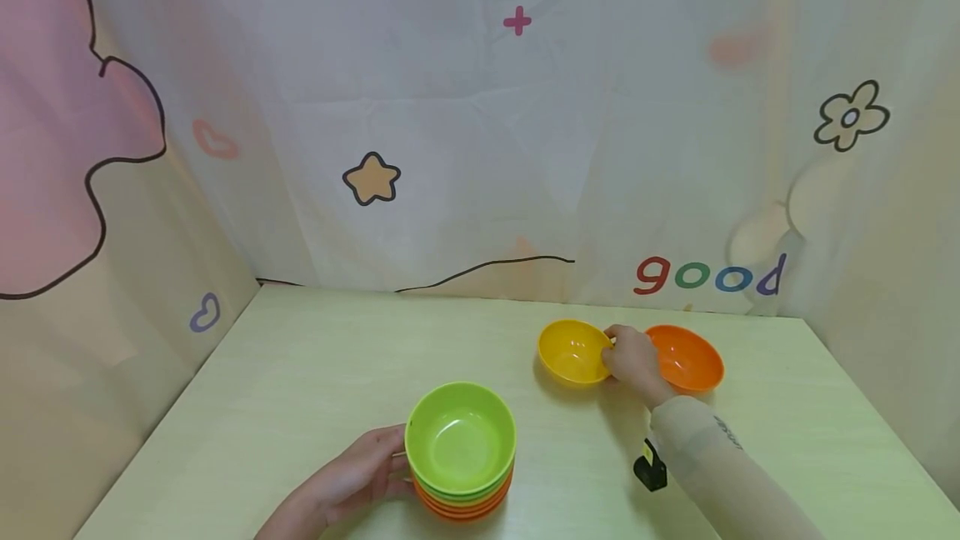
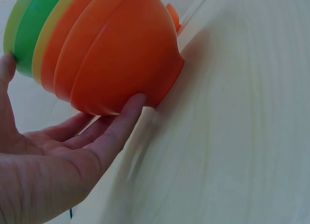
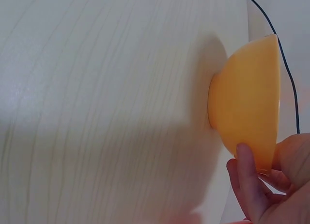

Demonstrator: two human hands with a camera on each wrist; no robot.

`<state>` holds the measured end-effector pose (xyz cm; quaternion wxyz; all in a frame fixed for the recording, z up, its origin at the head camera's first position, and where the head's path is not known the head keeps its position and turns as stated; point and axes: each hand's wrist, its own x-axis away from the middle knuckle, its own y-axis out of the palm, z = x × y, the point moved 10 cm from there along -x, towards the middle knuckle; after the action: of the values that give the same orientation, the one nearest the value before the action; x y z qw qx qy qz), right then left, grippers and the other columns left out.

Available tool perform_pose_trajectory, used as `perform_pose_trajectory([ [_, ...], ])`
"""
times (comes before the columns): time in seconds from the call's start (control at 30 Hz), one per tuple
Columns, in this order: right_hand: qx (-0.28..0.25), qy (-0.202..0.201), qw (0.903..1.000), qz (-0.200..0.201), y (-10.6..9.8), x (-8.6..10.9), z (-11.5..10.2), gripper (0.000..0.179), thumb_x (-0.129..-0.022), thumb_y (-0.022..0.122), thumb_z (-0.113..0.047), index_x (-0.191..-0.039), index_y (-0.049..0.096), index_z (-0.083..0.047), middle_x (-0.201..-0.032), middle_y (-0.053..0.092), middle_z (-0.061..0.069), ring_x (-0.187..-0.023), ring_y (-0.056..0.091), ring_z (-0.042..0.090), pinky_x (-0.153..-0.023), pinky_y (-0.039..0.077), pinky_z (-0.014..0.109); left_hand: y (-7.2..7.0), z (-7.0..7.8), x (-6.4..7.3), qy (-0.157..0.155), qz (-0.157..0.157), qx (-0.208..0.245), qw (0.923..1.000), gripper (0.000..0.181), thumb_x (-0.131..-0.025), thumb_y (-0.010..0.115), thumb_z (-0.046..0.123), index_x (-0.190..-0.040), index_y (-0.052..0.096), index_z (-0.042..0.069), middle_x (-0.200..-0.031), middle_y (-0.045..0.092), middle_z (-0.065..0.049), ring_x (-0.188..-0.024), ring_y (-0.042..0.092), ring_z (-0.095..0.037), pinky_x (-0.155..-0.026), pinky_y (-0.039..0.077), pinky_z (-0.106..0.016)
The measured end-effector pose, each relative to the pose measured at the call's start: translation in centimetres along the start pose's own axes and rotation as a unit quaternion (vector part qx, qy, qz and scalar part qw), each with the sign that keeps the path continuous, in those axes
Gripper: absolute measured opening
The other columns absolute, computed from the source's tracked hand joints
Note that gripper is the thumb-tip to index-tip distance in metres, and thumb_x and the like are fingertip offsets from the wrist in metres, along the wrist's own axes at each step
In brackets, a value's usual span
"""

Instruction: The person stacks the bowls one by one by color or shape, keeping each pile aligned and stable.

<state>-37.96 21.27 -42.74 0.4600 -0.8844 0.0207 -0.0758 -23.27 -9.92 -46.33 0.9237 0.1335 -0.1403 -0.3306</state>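
Observation:
In the head view, my left hand [image 1: 360, 471] is at the left side of a stack of nested bowls, a light green bowl [image 1: 459, 438] on top. Green, yellow and orange bowls [image 2: 121, 59] show in the left wrist view. There the left thumb touches the green rim, and the extended fingers rest along the orange sides. Farther back, my right hand [image 1: 636, 359] pinches the right rim of a yellow bowl [image 1: 573, 352], seen side-on as the yellow bowl [image 3: 249, 103] in the right wrist view. Whether its base touches the table I cannot tell.
An orange bowl [image 1: 686, 359] sits just right of the right hand, partly behind it. A small black object [image 1: 650, 469] is beside the right sleeve. The pale table [image 1: 315, 365] meets a printed cloth backdrop [image 1: 450, 232] at its back.

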Motion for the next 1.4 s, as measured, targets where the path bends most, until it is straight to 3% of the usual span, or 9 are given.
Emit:
perform_pose_trajectory([
  [0.67,-0.009,-0.005,0.9999,0.005,-0.1,0.2,-0.3,0.038,-0.085,0.052,-0.003,-0.122,0.052,0.007,-0.107,0.059,0.024,-0.060,0.057,0.019,-0.053,0.054,0.025,0.0,0.2,-0.1,0.011,-0.012,-0.008,0.9998,0.043,-0.100,0.036,0.030,-0.131,0.046,0.002,-0.120,0.059,-0.002,-0.111,0.056,-0.017,-0.090,0.049,-0.042],
  [1.4,-0.018,-0.063,0.9973,-0.033,-0.4,3.0,-4.4,0.032,-0.089,0.055,-0.007,-0.120,0.056,0.003,-0.100,0.062,0.020,-0.059,0.061,0.016,-0.054,0.055,0.025,0.1,0.3,0.0,0.010,-0.004,-0.008,0.9999,0.045,-0.099,0.038,0.031,-0.132,0.044,0.000,-0.119,0.059,-0.002,-0.110,0.056,-0.016,-0.090,0.049,-0.041],
])
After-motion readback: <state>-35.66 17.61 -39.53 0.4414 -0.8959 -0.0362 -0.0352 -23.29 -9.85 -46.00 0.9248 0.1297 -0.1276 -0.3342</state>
